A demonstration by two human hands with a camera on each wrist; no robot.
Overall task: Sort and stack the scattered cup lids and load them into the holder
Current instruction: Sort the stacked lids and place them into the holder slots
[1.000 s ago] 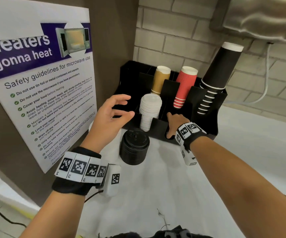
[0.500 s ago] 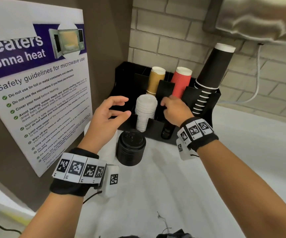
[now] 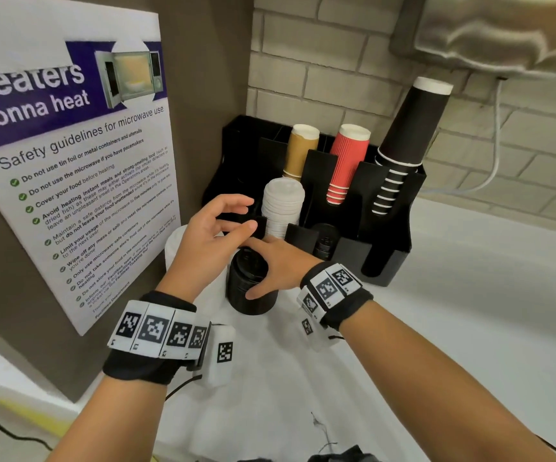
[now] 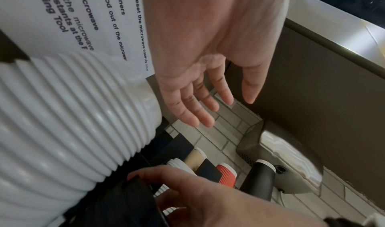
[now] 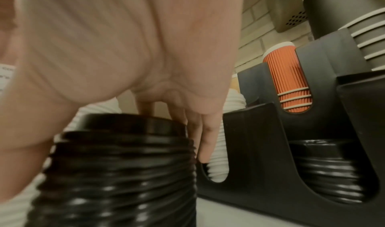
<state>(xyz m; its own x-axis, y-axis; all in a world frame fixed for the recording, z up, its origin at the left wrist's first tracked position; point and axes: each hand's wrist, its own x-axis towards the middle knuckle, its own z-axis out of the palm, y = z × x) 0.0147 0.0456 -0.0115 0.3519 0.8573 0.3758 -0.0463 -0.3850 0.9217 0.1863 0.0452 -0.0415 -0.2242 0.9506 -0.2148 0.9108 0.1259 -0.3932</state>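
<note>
The right hand [image 3: 278, 265] curls over a glossy, ridged stack of black lids [image 3: 248, 288] on the counter [image 3: 470, 311], gripping it. The left hand [image 3: 208, 241] hovers open, holding nothing (white lids [image 4: 62, 123] beside it). Just behind stands the black holder [image 3: 386, 241], with cups and more lids.

head view: you look down past both wrists. left wrist view: looks along your open palm, close. right wrist view: very near, low. all share the black holder [image 3: 386, 228] beyond your fingers.
</note>
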